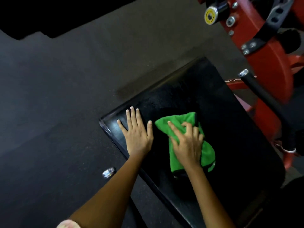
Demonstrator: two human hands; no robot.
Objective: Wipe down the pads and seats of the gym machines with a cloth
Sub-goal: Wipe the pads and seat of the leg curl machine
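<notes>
Black vinyl seat pad (189, 96), glossy, rounded corners; red steel frame (271, 66) beside it, lettering unreadable. Green microfibre cloth (179, 122) bunched mid-pad under right hand (187, 143), fingers curled gripping it. Left hand (136, 132) flat, fingers spread, near pad's corner.

Cloth (181, 124) on seat pad (222, 122), left hand (137, 134) beside it, frame (271, 66) behind

Left hand (137, 134) flat on black seat pad (230, 129), right hand (187, 143) pressing bunched green cloth (179, 122), red machine frame (273, 66) beside
</notes>
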